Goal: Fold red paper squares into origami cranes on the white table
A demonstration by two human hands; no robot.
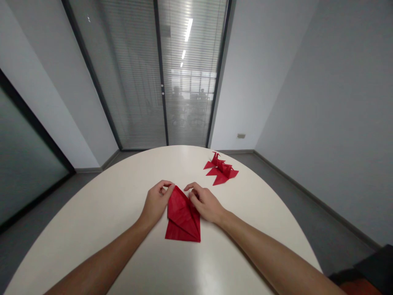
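A partly folded sheet of red origami paper point(183, 219) lies on the white table between my hands, with crease lines and layered flaps showing. My left hand point(156, 201) pinches its upper left corner between thumb and fingers. At the paper's upper right edge is my right hand point(205, 201), its index finger stretched out and apart from the thumb. The right fingers are curled close over the edge, and part of the paper there is hidden behind them. Whether the right hand grips any of it, I cannot tell.
Several folded red paper cranes point(221, 170) sit together at the table's back right. The round white table point(123, 196) has a curved far edge. Beyond it stand a glass partition with blinds point(138, 102) and grey walls. A dark object point(371, 268) shows at lower right.
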